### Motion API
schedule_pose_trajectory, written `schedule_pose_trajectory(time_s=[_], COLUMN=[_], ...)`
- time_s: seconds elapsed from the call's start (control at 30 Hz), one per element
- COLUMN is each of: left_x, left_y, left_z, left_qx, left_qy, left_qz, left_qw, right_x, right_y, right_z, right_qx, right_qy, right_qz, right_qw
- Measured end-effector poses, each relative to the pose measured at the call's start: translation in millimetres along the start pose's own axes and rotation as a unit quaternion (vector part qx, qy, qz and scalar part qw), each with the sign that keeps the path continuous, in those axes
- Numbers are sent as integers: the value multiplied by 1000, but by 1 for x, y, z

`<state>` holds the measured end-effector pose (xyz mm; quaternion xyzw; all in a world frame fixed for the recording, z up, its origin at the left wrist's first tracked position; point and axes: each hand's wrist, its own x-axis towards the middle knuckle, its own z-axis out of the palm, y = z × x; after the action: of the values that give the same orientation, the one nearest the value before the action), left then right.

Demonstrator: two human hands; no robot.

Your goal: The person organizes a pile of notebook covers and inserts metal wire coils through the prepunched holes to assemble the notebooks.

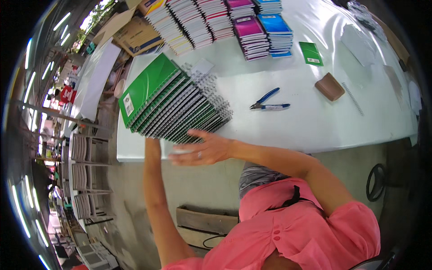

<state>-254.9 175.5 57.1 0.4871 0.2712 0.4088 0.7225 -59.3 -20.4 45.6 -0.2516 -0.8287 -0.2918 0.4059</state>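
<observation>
A tall stack of green spiral-bound notebooks (150,92) stands at the table's near left, its wire-bound edges fanned out to the right. My left forearm (155,180) reaches up to the near side of this stack, and the hand itself is hidden by the notebooks. Beside the stack's near lower edge is my right hand (204,148), open, with fingers spread and a ring on one of them. Nothing shows in its grasp; whether the fingertips touch the notebooks I cannot tell. Right of the stack, blue-handled cutting pliers (269,100) lie with their handles apart.
Stacks of purple notebooks (249,33) and blue notebooks (275,31) stand at the back of the white table (297,130). To the right lie a small green notebook (311,54), a brown block (330,87) and a loose wire spiral (352,99). A cardboard box (137,36) sits far left.
</observation>
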Motion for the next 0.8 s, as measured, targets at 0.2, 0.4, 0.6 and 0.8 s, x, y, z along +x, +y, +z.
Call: schedule_pose_trajectory(time_s=[0.2,0.4,0.6,0.8], left_x=[-35,-63,-64,-64], left_y=[-65,-85,-88,-92], left_z=[56,86,87,88], left_qx=[-53,-71,-91,-66], left_qy=[180,262,278,295], left_qz=[91,108,50,48], left_qw=[978,957,955,952], right_x=[-50,-49,-23,-14], right_y=[69,134,122,123], right_z=[-54,-50,-51,-50], right_qx=[82,483,515,544], right_qy=[276,-78,-195,-135], right_qz=[511,667,676,719], right_qw=[810,561,490,412])
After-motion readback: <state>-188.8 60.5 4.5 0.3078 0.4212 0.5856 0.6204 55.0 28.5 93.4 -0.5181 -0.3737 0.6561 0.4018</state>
